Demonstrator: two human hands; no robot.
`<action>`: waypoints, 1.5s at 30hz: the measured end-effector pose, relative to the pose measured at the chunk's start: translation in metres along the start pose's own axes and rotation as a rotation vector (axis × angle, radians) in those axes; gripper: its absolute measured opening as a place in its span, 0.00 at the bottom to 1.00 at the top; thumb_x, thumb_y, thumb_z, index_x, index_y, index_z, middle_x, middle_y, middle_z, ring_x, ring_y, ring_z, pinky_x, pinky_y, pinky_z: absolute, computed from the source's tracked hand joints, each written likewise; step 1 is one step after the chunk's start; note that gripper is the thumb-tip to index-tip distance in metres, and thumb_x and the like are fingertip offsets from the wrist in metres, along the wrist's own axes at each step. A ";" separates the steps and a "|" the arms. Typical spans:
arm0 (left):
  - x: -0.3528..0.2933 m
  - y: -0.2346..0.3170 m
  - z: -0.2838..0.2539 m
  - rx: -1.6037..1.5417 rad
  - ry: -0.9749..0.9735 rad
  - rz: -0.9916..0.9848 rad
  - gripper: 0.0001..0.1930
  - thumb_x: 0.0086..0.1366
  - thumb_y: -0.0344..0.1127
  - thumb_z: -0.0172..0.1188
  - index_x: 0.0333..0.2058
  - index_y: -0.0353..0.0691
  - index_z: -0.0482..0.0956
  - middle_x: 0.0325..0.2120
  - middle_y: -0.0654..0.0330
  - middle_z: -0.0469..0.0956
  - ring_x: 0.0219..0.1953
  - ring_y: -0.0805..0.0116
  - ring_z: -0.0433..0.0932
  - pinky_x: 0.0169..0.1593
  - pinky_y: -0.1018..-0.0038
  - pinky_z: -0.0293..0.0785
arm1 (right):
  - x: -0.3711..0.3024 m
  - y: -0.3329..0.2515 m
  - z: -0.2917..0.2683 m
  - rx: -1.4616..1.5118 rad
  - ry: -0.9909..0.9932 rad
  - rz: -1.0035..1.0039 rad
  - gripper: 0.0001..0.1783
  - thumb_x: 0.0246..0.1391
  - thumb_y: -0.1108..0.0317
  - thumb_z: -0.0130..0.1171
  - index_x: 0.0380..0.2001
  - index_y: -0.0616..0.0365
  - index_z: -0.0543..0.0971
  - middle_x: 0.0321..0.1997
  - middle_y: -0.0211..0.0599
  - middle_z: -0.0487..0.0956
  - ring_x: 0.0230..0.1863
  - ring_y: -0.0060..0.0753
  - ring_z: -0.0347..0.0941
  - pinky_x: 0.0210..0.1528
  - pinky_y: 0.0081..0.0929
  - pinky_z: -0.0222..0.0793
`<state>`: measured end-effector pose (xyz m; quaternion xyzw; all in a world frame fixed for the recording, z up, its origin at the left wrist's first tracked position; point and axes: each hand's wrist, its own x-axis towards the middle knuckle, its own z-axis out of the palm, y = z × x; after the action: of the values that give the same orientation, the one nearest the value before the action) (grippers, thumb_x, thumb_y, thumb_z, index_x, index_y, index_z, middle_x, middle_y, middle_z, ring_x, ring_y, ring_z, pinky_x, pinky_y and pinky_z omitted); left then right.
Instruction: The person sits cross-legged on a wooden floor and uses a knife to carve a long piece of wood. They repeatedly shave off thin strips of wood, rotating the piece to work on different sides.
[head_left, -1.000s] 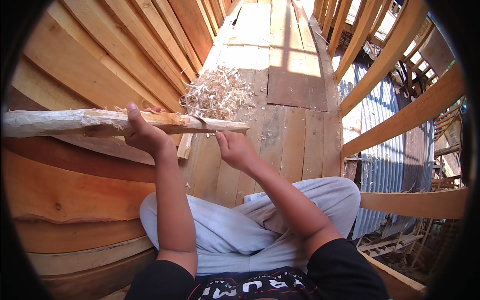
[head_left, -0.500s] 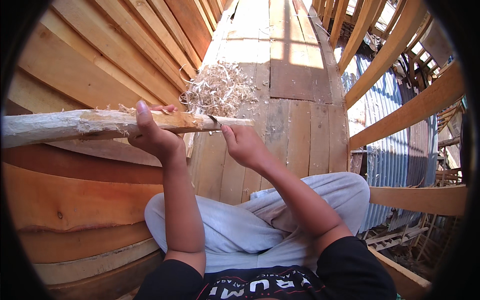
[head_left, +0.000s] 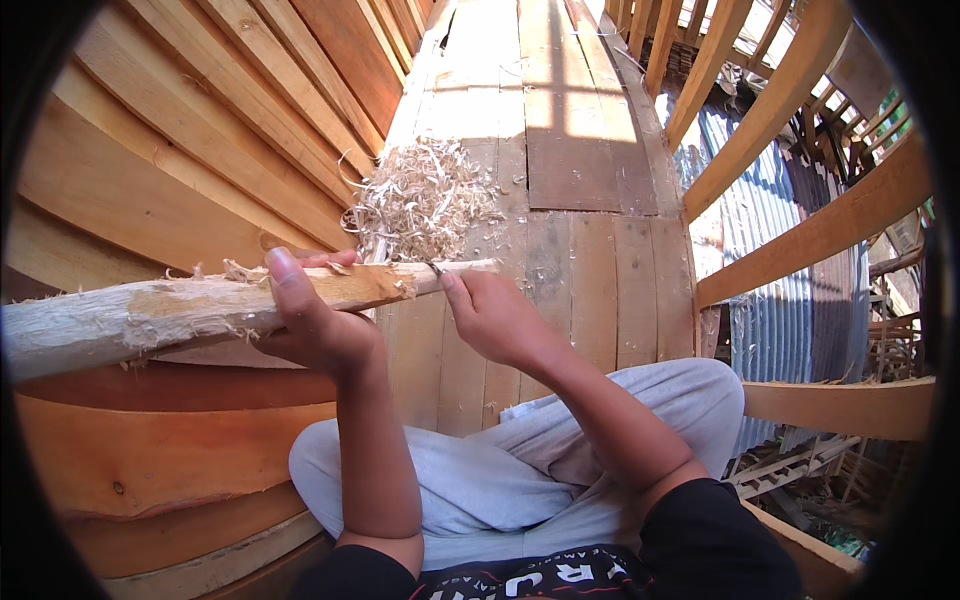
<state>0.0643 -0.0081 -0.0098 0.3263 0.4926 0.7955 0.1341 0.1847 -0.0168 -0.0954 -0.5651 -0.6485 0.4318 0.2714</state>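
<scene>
Clamped the roughly peeled wooden pole [head_left: 150,318] in the left hand [head_left: 328,332], with the pale tapered end [head_left: 475,267] right of that grip. Held the thin dark blade [head_left: 435,268] in the closed right hand [head_left: 492,312], at the taper, with handle hidden. Probably called for firm left-hand bracing and a shallow blade angle, clear of the left grip, with curled shavings [head_left: 430,195] beyond.

Pole [head_left: 190,312] rough, splintery wood; shavings [head_left: 430,200] matt wood; trousers [head_left: 475,482] matt cloth; sheeting [head_left: 762,335] corrugated metal
</scene>
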 end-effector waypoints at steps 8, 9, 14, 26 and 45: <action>-0.002 0.003 0.001 -0.037 -0.017 0.016 0.22 0.59 0.45 0.59 0.32 0.26 0.68 0.17 0.56 0.70 0.20 0.65 0.75 0.27 0.71 0.73 | 0.028 0.081 0.007 -0.052 -0.022 0.175 0.29 0.65 0.54 0.39 0.26 0.72 0.75 0.30 0.63 0.77 0.37 0.63 0.73 0.43 0.49 0.66; -0.002 0.000 0.002 -0.051 0.001 0.068 0.23 0.59 0.45 0.60 0.34 0.25 0.67 0.18 0.56 0.70 0.20 0.66 0.75 0.27 0.70 0.73 | 0.018 0.043 0.004 -0.017 0.012 0.085 0.29 0.65 0.53 0.39 0.24 0.71 0.74 0.28 0.61 0.77 0.34 0.62 0.73 0.40 0.48 0.67; 0.001 0.006 0.008 0.000 0.059 -0.017 0.22 0.59 0.47 0.59 0.26 0.29 0.69 0.17 0.56 0.71 0.21 0.66 0.75 0.29 0.71 0.74 | 0.035 0.088 0.010 0.053 -0.025 0.219 0.30 0.65 0.52 0.39 0.23 0.71 0.70 0.21 0.56 0.74 0.24 0.55 0.71 0.36 0.46 0.67; 0.014 0.000 0.000 0.013 0.065 -0.058 0.22 0.60 0.50 0.57 0.29 0.32 0.66 0.23 0.55 0.69 0.26 0.61 0.76 0.36 0.66 0.74 | 0.038 0.103 0.010 0.011 -0.107 0.231 0.30 0.66 0.51 0.38 0.24 0.71 0.71 0.22 0.56 0.72 0.28 0.51 0.71 0.37 0.45 0.66; 0.022 -0.002 -0.011 -0.134 -0.127 -0.054 0.18 0.58 0.43 0.58 0.22 0.33 0.69 0.17 0.57 0.70 0.18 0.64 0.75 0.26 0.70 0.74 | 0.022 0.052 0.005 0.005 -0.110 0.134 0.30 0.65 0.52 0.39 0.25 0.72 0.73 0.25 0.60 0.75 0.29 0.57 0.74 0.38 0.48 0.66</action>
<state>0.0402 -0.0031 -0.0063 0.3529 0.4377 0.8004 0.2080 0.2016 0.0026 -0.1464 -0.5819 -0.6221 0.4811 0.2072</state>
